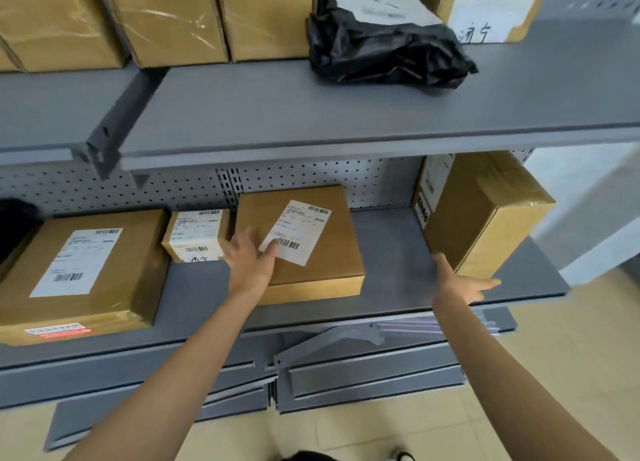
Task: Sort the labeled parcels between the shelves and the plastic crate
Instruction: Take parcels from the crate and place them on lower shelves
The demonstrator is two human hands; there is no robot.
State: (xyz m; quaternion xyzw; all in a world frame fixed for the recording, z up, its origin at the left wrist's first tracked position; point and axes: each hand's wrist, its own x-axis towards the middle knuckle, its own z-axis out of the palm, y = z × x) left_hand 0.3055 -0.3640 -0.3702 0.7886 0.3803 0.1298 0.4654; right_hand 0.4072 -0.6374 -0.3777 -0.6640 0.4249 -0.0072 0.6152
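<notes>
A flat brown parcel with a white label lies in the middle of the lower grey shelf. My left hand rests open on its near left corner, fingers spread over the label. At the shelf's right end stands a tall brown box, tilted. My right hand is open beside its lower front corner, fingers spread, touching or nearly touching it. A small labeled box and a large labeled box sit to the left. No plastic crate is in view.
The upper shelf carries several brown boxes at the back, a black plastic bag parcel and a labeled box. Loose grey shelf panels and a bracket lie on the tiled floor below. A dark object sits at the far left.
</notes>
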